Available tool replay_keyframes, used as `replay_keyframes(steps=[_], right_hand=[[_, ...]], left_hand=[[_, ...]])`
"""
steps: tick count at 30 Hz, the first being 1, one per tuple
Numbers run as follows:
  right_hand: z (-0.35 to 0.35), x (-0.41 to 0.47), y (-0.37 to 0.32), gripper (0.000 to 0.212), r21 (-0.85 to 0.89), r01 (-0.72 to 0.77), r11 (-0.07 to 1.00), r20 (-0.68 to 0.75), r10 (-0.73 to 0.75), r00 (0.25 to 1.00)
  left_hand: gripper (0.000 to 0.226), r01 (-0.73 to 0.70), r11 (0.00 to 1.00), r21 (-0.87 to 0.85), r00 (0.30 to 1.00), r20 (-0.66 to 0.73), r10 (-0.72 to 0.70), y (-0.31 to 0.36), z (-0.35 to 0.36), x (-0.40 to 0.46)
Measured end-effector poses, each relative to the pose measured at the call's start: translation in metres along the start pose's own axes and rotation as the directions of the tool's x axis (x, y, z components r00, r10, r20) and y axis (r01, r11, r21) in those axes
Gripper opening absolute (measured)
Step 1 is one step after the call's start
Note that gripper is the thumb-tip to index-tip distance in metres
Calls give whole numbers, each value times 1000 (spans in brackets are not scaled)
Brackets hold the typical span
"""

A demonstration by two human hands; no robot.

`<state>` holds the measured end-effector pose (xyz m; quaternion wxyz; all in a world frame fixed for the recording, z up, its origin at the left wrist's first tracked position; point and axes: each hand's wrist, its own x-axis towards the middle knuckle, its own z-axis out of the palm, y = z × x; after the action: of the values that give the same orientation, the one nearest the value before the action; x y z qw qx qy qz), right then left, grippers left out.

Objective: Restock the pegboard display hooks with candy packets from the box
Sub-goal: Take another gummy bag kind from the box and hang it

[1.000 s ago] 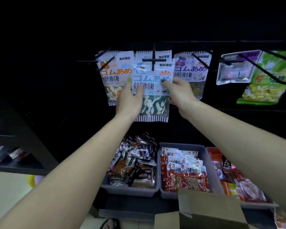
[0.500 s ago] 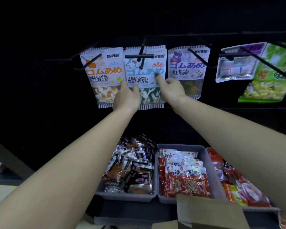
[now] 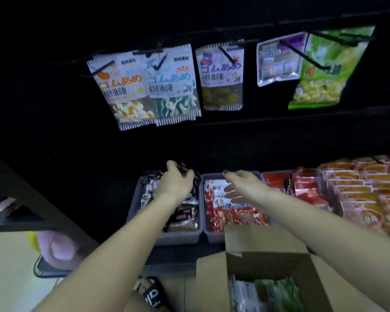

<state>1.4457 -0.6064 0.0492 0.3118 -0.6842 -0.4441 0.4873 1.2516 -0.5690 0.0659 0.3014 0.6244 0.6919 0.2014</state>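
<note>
Left hand: over the left grey bin, fingers loosely curled and apart, holding nothing
Right hand: over the middle bin, fingers spread open, empty
Pegboard: black, up at the back, well above both hands
Orange packet: hangs on a hook, tilted, leftmost in the row
Blue packet: hangs just beside the orange one, overlapping its right edge
Purple packet: on its own hook to the right, apart from the blue one
Green bag: hangs further right, behind a clear pouch
Box: cardboard, open, at the lower right under the right forearm; packets inside, blurred
Bins: left one has dark wrappers, middle one red packs
</note>
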Motion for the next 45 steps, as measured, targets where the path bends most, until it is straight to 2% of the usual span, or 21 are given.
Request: replay_keyframes(steps=[4, 7, 10, 15, 19, 23, 26, 28, 35, 42, 45], right_hand=[[4, -23, 65, 31, -161, -64, 985, 24, 69, 997], [2, -33, 113, 14, -280, -84, 956, 69, 107, 992], [-6, -43, 157, 9, -421, -92, 903, 131, 161, 978], [-12, -40, 234, 27, -498, -198, 844, 115, 290, 950], [-6, -36, 271, 53, -554, -198, 809, 176, 346, 922], [15, -28, 303, 48, -653, -158, 741, 217, 383, 898], [36, -13, 328, 76, -723, -88, 686, 311, 437, 844], [44, -4, 330, 86, -764, -28, 645, 347, 446, 825], [69, 31, 342, 109, -840, 168, 517, 392, 361, 846], [88, 35, 358, 93, -826, 161, 540, 407, 374, 834], [70, 33, 358, 68, -797, 105, 595, 416, 414, 810]], left_hand=[[50, -165, 977, 133, 966, 222, 133, -16, 59, -41], [56, -353, 889, 290, 874, 441, 203, -30, 99, -57], [67, -466, 804, 369, 766, 623, 158, -44, 131, -66], [82, -492, 753, 437, 684, 729, 23, -51, 168, -69], [82, -501, 748, 435, 661, 751, 6, -45, 185, -54], [81, -504, 724, 471, 662, 749, -26, -48, 193, -46], [85, -533, 701, 474, 662, 750, -4, -51, 198, -45], [83, -543, 693, 475, 660, 751, 2, -55, 202, -42], [73, -539, 715, 445, 682, 729, 59, -60, 205, -41], [80, -551, 698, 458, 676, 735, 51, -59, 202, -45], [79, -569, 679, 464, 663, 747, 45, -57, 202, -44]])
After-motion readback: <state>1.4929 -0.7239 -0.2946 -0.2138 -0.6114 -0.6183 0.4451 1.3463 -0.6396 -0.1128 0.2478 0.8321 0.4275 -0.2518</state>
